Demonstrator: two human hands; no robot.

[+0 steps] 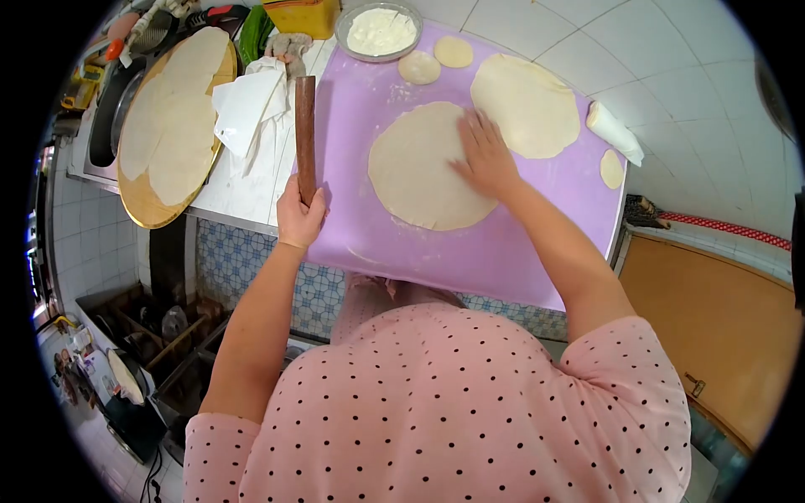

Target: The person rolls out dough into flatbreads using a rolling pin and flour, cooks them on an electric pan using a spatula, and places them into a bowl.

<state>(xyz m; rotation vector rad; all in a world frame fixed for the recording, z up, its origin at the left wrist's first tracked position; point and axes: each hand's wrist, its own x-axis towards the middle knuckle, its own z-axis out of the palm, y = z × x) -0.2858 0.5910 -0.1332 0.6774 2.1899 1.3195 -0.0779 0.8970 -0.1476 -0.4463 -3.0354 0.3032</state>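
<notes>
Nearest my feed: pink polka-dot shirt (444, 394). I see the left hand (300, 213) wrapped around the lower end of a wooden rolling pin (305, 134) at the purple mat's (470, 267) left edge. Right hand (486, 159), blurred, spread palm-down over the right part of the round dough sheet (419, 172) mid-mat; can't tell pressure. My read: this sheet, the wide one (528, 105) beyond and those on the gold board (151, 215) look rolled; three small dough discs (454, 52) aren't yet.
</notes>
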